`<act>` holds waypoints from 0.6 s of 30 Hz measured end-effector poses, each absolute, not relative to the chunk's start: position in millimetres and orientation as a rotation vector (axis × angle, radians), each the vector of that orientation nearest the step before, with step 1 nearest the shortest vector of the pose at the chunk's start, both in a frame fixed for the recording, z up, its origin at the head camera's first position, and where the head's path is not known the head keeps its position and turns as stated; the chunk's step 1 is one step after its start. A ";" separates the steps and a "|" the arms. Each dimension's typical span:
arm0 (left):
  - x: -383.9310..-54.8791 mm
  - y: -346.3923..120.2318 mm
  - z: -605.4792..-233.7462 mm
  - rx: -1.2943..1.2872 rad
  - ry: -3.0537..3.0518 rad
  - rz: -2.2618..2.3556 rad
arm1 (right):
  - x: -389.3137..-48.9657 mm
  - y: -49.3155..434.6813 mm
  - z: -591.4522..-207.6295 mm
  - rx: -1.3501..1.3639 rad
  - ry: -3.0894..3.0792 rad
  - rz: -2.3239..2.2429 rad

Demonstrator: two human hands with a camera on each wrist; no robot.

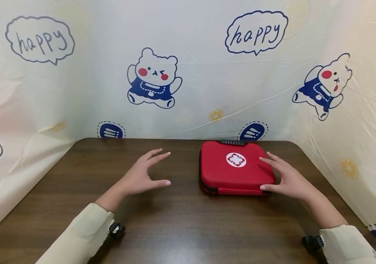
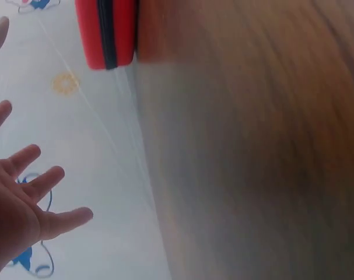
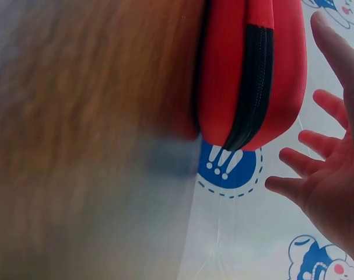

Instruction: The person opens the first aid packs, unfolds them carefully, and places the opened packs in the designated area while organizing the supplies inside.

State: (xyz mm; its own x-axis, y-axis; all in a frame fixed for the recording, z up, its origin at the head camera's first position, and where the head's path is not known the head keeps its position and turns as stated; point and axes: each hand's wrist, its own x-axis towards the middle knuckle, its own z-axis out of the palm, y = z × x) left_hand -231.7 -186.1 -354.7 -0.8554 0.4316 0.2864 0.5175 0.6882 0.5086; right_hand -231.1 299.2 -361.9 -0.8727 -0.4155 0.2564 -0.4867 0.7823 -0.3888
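A red zippered first-aid case (image 1: 221, 172) lies flat and closed toward the back right of the table, a white round emblem with a cross on its lid. Its black zipper (image 3: 255, 87) runs along the side in the right wrist view. My right hand (image 1: 288, 179) is at the case's right edge, fingers spread and thumb apart; whether it touches the case I cannot tell. Left of the case, with a gap between, my left hand (image 1: 138, 174) is held over the table, its fingers extended and holding nothing.
The dark wooden table (image 1: 181, 227) ends at a pale printed curtain (image 1: 201, 84) behind and at both sides. A black handle (image 1: 232, 142) sticks out at the case's far edge. Each sleeve cuff has a black wrist device (image 1: 117, 230) beside it.
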 end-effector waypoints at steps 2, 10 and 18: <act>-232.9 -181.3 -354.8 -0.791 -2.739 -0.930 | -231.8 296.7 -362.2 0.731 -2.823 0.695; -236.9 -165.9 -351.9 -0.858 -2.674 -1.066 | -235.2 283.4 -357.2 0.805 -2.860 0.683; -238.1 -151.0 -358.9 -0.898 -2.659 -1.163 | -240.5 277.3 -357.5 0.838 -2.882 0.617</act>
